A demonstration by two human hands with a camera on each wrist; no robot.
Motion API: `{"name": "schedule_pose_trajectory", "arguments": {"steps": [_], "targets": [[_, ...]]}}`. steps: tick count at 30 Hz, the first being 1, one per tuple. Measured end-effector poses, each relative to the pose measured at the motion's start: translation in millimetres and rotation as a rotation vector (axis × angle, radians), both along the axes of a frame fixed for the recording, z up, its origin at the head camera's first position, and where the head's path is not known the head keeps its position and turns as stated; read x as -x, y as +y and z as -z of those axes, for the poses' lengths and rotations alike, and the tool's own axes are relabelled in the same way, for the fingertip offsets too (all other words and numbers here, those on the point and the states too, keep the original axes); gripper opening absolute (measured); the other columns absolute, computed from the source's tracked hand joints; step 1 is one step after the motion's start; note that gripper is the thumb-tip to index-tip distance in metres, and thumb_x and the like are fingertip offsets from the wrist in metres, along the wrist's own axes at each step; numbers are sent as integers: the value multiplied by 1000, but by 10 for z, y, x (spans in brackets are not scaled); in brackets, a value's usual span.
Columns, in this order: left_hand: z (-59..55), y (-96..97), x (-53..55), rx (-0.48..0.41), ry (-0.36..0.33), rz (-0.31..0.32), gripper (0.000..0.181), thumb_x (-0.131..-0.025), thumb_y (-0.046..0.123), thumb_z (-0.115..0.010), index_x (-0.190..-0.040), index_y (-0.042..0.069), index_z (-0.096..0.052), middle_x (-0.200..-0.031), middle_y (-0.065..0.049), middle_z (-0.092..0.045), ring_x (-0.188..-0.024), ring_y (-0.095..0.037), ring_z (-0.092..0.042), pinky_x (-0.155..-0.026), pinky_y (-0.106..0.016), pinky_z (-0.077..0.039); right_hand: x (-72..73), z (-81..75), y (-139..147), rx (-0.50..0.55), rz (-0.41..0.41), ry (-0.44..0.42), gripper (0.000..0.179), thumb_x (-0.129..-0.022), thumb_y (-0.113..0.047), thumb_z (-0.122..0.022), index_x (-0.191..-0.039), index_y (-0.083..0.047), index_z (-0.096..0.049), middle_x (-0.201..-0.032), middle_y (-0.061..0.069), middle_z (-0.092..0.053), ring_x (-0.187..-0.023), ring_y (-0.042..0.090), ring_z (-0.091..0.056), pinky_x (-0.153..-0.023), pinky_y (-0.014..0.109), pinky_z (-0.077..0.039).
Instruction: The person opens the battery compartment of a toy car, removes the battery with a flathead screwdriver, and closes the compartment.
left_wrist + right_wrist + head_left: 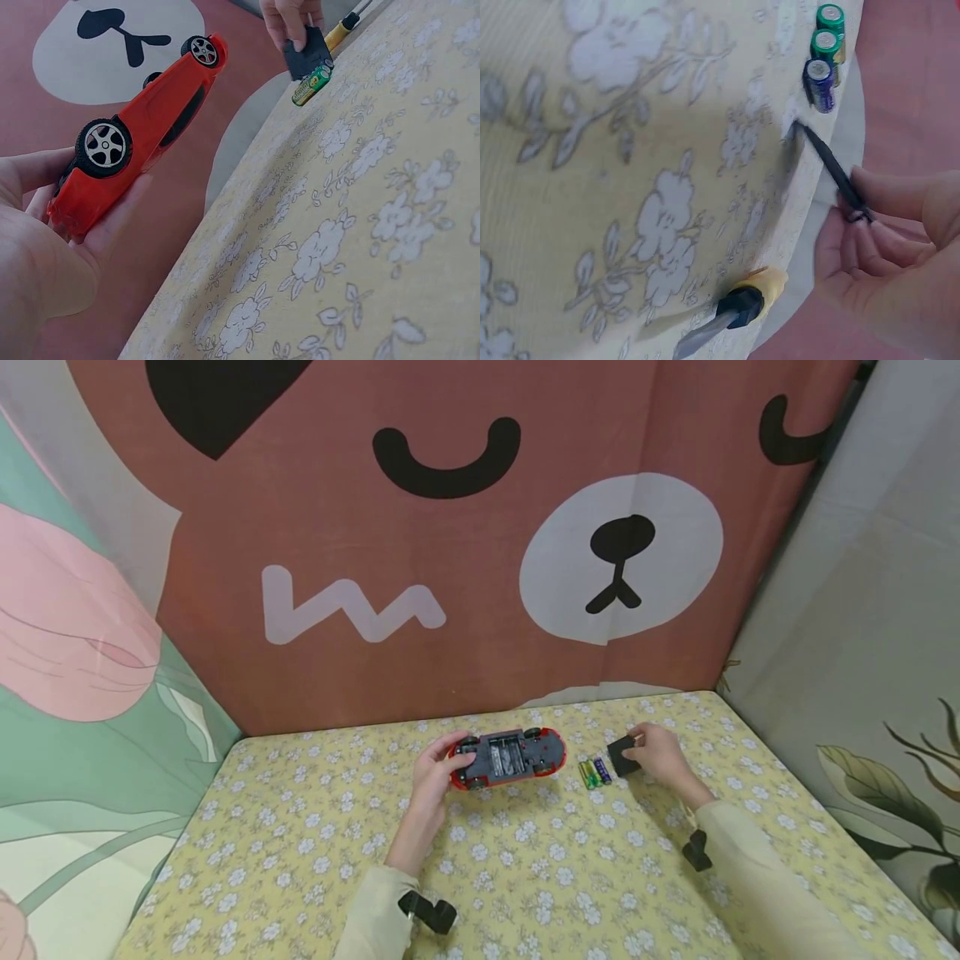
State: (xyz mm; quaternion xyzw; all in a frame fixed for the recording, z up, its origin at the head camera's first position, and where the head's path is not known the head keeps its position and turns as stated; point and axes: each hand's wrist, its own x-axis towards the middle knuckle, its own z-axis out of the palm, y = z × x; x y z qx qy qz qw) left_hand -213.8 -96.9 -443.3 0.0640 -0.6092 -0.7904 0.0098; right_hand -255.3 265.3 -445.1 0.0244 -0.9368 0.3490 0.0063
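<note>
My left hand (432,777) grips a red toy car (154,120) by one end, its wheels turned up. In the head view the car's dark underside faces me, with an uncovered recess (506,756) in the middle. My right hand (660,756) pinches a flat black cover (622,756) between thumb and fingers. The cover is tilted, its far edge close to the tablecloth in the right wrist view. Two green batteries (589,774) and one purple battery (820,84) lie side by side between the car and the cover.
A screwdriver (742,304) with a yellow and black handle lies on the table near my right hand. The flowered tablecloth (315,852) runs back to a hanging cloth (360,677) with a bear print. Another patterned cloth (862,610) hangs at the right.
</note>
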Motion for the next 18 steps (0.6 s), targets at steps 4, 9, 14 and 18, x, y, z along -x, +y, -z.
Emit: {"name": "schedule_pose_trajectory", "arguments": {"steps": [4, 9, 14, 18], "targets": [[6, -5, -7, -7, 8, 0, 43, -89, 2, -76, -131, 0, -69, -131, -14, -60, -97, -20, -70, -69, -30, -61, 8, -37, -17, 44, 13, 70, 36, -96, -2, -70, -126, 16, -61, -92, 20, -65, -75, 28, -60, -67, 43, -52], [11, -21, 2, -16, 4, 4, 42, -89, 2, -76, -130, 2, -70, -131, -14, -59, -98, -20, -69, -70, -29, -61, 8, -139, -50, 57, 34, 127, 34, -97, -5, -69, -125, 14, -63, -104, 26, -67, -92, 38, -66, -73, 47, -56], [4, -23, -10, -20, 13, 6, 41, -90, 2, -76, -131, 2, -70, -131, -14, -59, -99, -21, -69, -70, -30, -61, -15, -246, -88, 55, 72, 173, 32, -98, -9, -69, -123, 11, -64, -108, 30, -68, -96, 42, -66, -73, 48, -57], [10, -28, -17, -20, 16, 7, 42, -90, 3, -76, -132, 1, -69, -132, -14, -59, -100, -21, -69, -72, -30, -61, -57, -321, -127, 68, 95, 239, 32, -98, -9, -71, -122, 12, -66, -107, 30, -68, -94, 43, -67, -73, 51, -57]]}}
